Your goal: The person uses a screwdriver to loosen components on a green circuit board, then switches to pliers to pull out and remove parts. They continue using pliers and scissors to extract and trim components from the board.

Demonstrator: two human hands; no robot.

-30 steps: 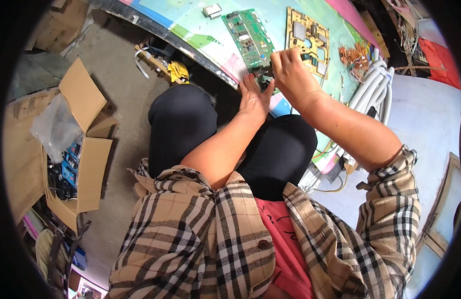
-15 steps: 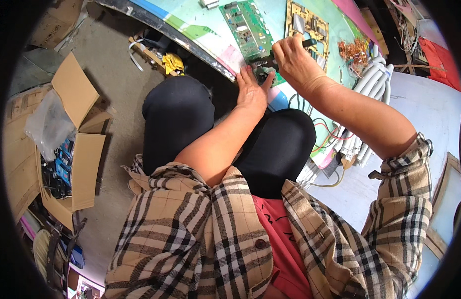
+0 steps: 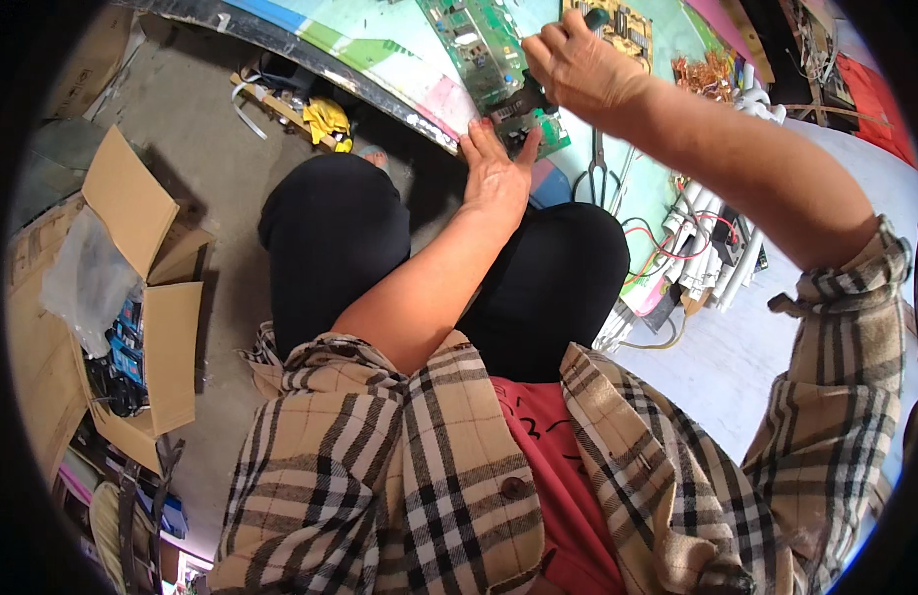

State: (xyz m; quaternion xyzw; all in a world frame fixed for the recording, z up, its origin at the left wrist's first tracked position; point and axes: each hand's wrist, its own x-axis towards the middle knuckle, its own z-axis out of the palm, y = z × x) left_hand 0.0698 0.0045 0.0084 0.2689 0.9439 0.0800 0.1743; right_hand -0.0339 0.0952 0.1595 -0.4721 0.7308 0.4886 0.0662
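A long green circuit board (image 3: 479, 45) lies on the table, its near end by the table's edge. My left hand (image 3: 495, 178) rests at that near end, fingers stretched out and thumb spread, steadying the board. Above the board, my right hand (image 3: 586, 71) is closed around the handle of a dark, broad-bladed tool (image 3: 519, 103). The handle's dark green end sticks out past the fist, and the blade meets the board just beyond my left fingers. Exactly where its edge touches cannot be made out.
Beyond my right hand lies a tan circuit board (image 3: 632, 32), with a heap of copper wire (image 3: 704, 79) farther right. Scissors (image 3: 599, 177), red and black leads (image 3: 661, 243) and white tubes (image 3: 699, 260) lie nearer. An opened cardboard box (image 3: 171, 347) stands on the floor at left.
My right hand has risen a little away from me, with the tool tilted more upright. The near end of the board shows more, and the scissors have come into view.
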